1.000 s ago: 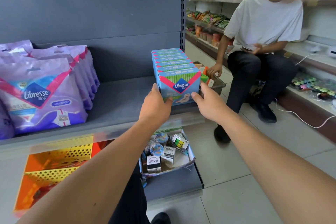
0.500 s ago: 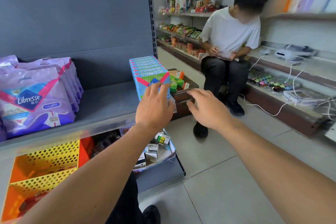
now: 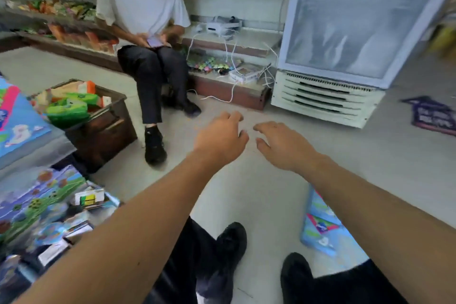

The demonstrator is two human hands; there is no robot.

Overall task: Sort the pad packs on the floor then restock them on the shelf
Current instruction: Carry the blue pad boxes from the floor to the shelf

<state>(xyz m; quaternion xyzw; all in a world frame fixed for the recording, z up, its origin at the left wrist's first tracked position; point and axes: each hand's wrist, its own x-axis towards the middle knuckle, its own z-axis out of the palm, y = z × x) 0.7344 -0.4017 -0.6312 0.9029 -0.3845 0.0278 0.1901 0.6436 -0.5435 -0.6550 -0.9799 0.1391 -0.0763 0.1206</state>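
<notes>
Across the middle of the frame runs a pale tiled floor [image 3: 259, 180], with both bare forearms stretched out over it. The left hand [image 3: 220, 139] and the right hand [image 3: 283, 147] hang side by side above the tiles, fingers loosely curled, holding nothing.

At the lower right, a blue pad pack [image 3: 320, 227] lies flat on the floor, partly hidden by the right forearm. At the left edge, the blue pad packs on the shelf [image 3: 17, 121] show only as a blurred corner resting on the grey shelf [image 3: 37, 150].

A brown crate [image 3: 103, 128] of green packets stands beside that shelf. A seated person [image 3: 148, 32] in a white shirt is at the upper middle, and a white glass-door fridge [image 3: 345, 44] fills the upper right. A purple mat [image 3: 431, 116] lies at the right edge.

Half a second ago the left hand rested on the shelved blue packs; now both hands are well away from them and the view has swung right and down toward the floor.
</notes>
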